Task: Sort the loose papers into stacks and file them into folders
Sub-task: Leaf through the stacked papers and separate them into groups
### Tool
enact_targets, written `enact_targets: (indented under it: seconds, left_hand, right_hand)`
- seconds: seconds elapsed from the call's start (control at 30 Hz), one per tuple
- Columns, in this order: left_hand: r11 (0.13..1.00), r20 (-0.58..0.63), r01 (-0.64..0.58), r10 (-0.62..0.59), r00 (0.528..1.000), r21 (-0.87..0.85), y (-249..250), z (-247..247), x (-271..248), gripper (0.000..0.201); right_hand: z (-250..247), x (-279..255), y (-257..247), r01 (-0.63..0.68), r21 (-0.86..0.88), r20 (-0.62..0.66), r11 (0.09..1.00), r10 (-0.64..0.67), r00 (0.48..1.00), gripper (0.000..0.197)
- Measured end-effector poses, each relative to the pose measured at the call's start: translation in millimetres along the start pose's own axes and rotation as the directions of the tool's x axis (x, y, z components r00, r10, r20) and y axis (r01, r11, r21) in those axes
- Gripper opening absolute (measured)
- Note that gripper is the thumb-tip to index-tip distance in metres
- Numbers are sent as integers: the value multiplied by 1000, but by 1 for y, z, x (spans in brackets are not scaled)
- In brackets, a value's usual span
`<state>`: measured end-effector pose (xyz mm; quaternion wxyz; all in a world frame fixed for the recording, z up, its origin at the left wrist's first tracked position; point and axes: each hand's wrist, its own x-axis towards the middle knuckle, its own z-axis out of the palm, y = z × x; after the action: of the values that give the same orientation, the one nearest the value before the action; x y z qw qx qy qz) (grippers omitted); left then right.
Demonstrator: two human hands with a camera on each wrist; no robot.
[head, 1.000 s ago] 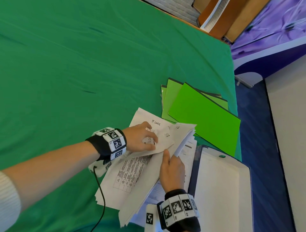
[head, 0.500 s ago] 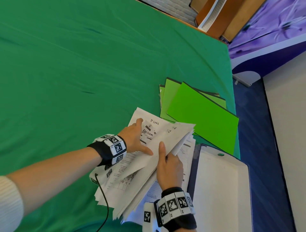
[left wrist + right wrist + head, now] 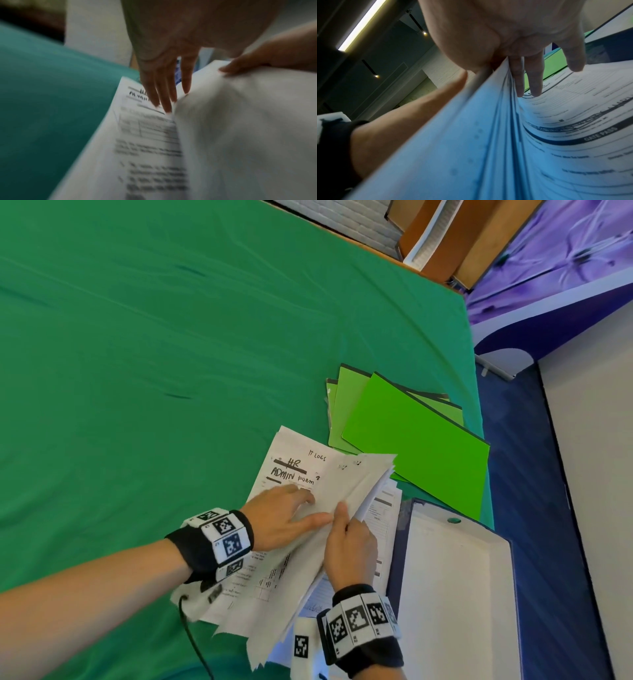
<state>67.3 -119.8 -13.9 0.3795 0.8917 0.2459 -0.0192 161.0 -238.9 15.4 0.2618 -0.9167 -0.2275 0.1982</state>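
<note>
White loose paper pile point(image 3: 274, 570) sits on green tablecloth point(image 3: 171, 337), beside green card folders point(image 3: 416, 443) and open blue box file point(image 3: 452, 594). Left hand point(image 3: 284, 518) lies flat, fingers straight, on handwritten top sheet point(image 3: 294, 470). Right hand point(image 3: 349, 546) pinches lifted bundle of sheets point(image 3: 359, 484), thumb on top.

Papers point(image 3: 291, 474) lay on table point(image 3: 171, 337); folders point(image 3: 411, 436) behind, overlapping their far edge; box point(image 3: 452, 594) right of papers, before folders.
</note>
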Motion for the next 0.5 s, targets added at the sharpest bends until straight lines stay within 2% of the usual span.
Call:
enact_targets:
  seconds: [0.03, 0.07, 0.13, 0.2, 0.23, 0.37, 0.4, 0.43, 0.5]
  left_hand:
    - [991, 107, 71, -58, 993, -114, 1, 2, -1, 95]
    - [973, 157, 117, -86, 984, -197, 3, 3, -2, 97]
    - [943, 147, 161, -122, 982, -290, 7, 4, -2, 101]
    - [923, 131, 198, -163, 978, -332, 7, 4, -1, 100]
    - [920, 126, 219, -187, 974, -324, 6, 3, 0, 91]
    - [947, 112, 289, -275, 955, -142, -5, 2, 5, 22]
    - [943, 100, 306, -294, 951, -132, -5, -1, 4, 12]
    - [940, 84, 312, -303, 949, -135, -5, -3, 4, 8]
    - [944, 26, 308, -308, 951, -118, -1, -12, 2, 14]
  right_hand:
    - [-1, -1, -3, -19, 54, 13, 998, 18, 1000, 62]
    - [-1, -3, -5, -39, 113, 27, 993, 36, 999, 67]
    - [-2, -4, -7, -79, 192, 37, 978, 73, 997, 73]
    - [-2, -5, -5, -98, 213, 25, 972, 95, 995, 72]
    - [-2, -4, -2, -100, 213, 16, 972, 99, 995, 65]
    - [1, 0, 10, -39, 87, -30, 995, 41, 999, 29]
    - [1, 0, 12, -28, 69, -35, 997, 30, 999, 26]
    - [1, -1, 14, -19, 51, -46, 998, 22, 999, 28]
    - [0, -1, 14, -4, 7, -77, 1000, 5, 997, 31]
